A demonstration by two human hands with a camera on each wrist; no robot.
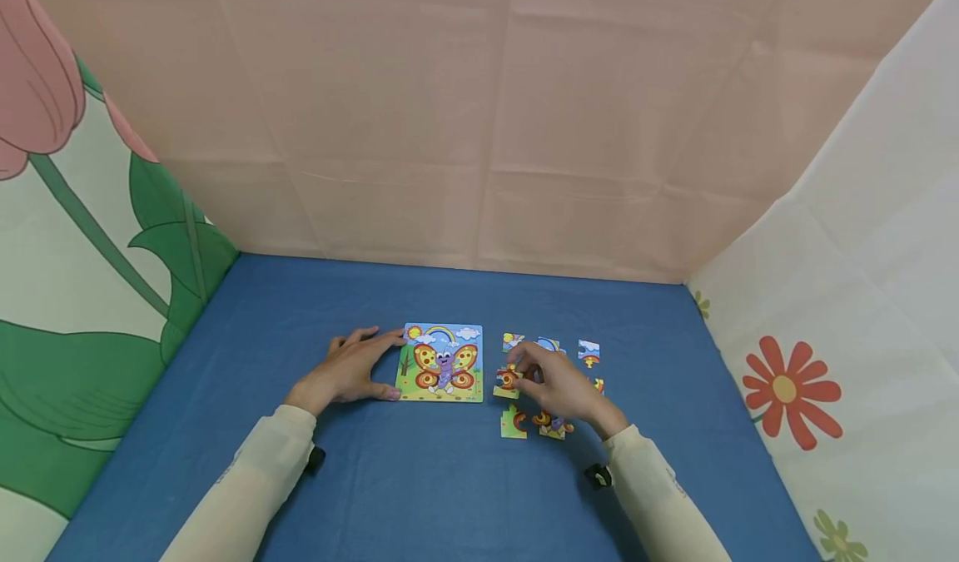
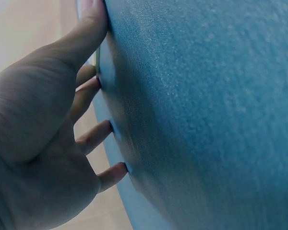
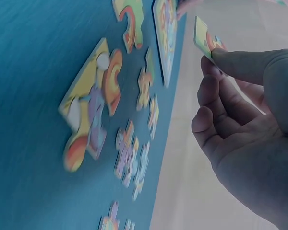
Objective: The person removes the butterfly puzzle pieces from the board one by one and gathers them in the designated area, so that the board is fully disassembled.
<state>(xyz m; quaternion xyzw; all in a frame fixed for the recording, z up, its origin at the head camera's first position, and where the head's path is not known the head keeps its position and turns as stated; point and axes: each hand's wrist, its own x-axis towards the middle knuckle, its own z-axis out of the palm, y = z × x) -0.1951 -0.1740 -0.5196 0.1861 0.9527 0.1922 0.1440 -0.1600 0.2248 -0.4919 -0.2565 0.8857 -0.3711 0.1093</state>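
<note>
My left hand (image 1: 348,370) lies at the left edge of a square butterfly picture board (image 1: 442,362), its thumb and forefinger touching the corners there. Seen from the left wrist, the fingers (image 2: 93,139) are spread, with tips on the blue surface. Over the loose pieces to the right of the board, my right hand (image 1: 558,383) pinches a puzzle piece (image 3: 203,38) between thumb and fingers. That piece is green and yellow with a red-orange curve, held up off the cloth in the right wrist view. Beneath the right hand, some pieces are partly hidden.
Several jigsaw pieces lie around the right hand: a cloud piece (image 1: 588,350), a sun piece (image 1: 513,341), a green corner piece (image 1: 513,423) and a purple-and-yellow piece (image 1: 554,427). Blue cloth (image 1: 404,487) covers the table. A beige sheet (image 1: 479,129) hangs behind it.
</note>
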